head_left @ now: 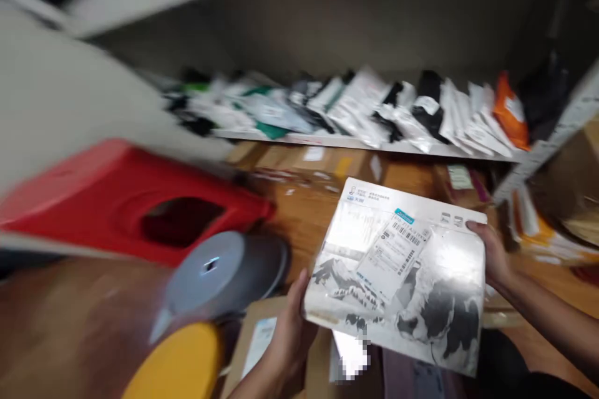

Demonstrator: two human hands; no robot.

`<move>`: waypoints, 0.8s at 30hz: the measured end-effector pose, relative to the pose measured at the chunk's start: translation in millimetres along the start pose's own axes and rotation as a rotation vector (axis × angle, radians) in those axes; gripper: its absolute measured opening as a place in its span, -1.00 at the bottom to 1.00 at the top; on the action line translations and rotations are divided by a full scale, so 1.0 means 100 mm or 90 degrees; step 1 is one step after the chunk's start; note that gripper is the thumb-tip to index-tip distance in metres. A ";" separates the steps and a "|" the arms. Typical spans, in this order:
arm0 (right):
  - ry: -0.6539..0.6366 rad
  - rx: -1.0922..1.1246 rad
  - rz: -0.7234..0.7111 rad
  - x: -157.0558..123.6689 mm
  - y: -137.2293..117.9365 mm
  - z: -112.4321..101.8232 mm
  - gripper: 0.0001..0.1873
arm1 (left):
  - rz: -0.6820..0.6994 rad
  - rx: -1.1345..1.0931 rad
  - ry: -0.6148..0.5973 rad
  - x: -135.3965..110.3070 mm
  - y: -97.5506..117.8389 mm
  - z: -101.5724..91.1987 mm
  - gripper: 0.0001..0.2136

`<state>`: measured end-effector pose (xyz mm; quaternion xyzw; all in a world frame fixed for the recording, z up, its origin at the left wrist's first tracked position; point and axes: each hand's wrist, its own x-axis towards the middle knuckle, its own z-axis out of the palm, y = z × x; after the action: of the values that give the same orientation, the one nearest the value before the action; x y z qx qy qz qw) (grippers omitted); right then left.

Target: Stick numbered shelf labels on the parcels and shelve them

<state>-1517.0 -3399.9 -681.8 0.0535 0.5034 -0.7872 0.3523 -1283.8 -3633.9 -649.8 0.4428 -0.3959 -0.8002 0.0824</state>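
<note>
Between my hands is a white cardboard box (346,243) printed with black-and-white cows and mountains. A shipping label (393,255) with barcodes is stuck at a slant on its upper face. My left hand (292,336) grips the box's lower left corner, with the thumb on the edge. Up at the right edge, my right hand (491,252) is closed around the upper corner. Both hands' other fingers are partly hidden by the box. The box is tilted and held above several brown parcels (255,324).
Ahead, a metal shelf (322,142) carries a row of bagged packages (360,100). Cardboard boxes (299,162) lie beneath it. To the left are a red plastic object (116,174) with an oval opening, a grey stool (210,274) and a yellow round top (178,365). A shelf post (552,143) stands at right.
</note>
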 end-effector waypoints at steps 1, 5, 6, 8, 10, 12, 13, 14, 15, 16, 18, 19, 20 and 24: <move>-0.057 -0.003 0.026 0.01 0.04 0.28 -0.64 | 0.030 -0.030 0.046 -0.25 0.09 -0.20 -0.45; -0.234 -0.037 0.132 -0.14 0.27 1.51 -0.64 | 0.166 -0.153 0.251 -1.28 0.25 -0.95 -0.46; -0.270 -0.051 0.151 -0.21 0.35 1.81 -0.65 | 0.197 -0.180 0.293 -1.52 0.25 -1.10 -0.45; -0.350 -0.078 0.183 -0.40 0.53 2.36 -0.67 | 0.259 -0.226 0.362 -1.99 0.21 -1.35 -0.46; -0.441 -0.099 0.212 -0.62 0.74 2.84 -0.69 | 0.331 -0.244 0.422 -2.42 0.14 -1.53 -0.48; -0.510 -0.107 0.246 -0.89 0.96 3.24 -0.69 | 0.412 -0.237 0.484 -2.80 0.07 -1.68 -0.51; -0.531 -0.106 0.264 -1.03 1.06 3.41 -0.70 | 0.447 -0.234 0.513 -2.97 0.03 -1.74 -0.51; -0.547 -0.103 0.282 -1.17 1.17 3.56 -0.71 | 0.473 -0.235 0.540 -3.14 -0.01 -1.80 -0.51; -0.560 -0.095 0.298 -1.31 1.26 3.69 -0.71 | 0.492 -0.244 0.564 -3.30 -0.05 -1.86 -0.48; -0.575 -0.084 0.310 -1.45 1.35 3.80 -0.71 | 0.504 -0.259 0.586 -3.45 -0.09 -1.91 -0.45; -0.619 -0.065 0.332 -1.71 1.52 3.98 -0.68 | 0.517 -0.293 0.621 -3.72 -0.18 -2.00 -0.38; -0.648 -0.057 0.342 -1.83 1.60 4.05 -0.66 | 0.524 -0.306 0.638 -3.84 -0.22 -2.04 -0.36; -0.677 -0.054 0.353 -1.93 1.67 4.11 -0.64 | 0.531 -0.312 0.649 -3.95 -0.25 -2.07 -0.36; -0.750 -0.067 0.398 -2.26 1.88 4.27 -0.57 | 0.551 -0.347 0.709 -4.31 -0.34 -2.11 -0.34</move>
<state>-1118.0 -3687.4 -516.5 -0.2594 0.2258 -0.5201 0.7818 -857.0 -3521.3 -458.4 0.5507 -0.2227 -0.4241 0.6836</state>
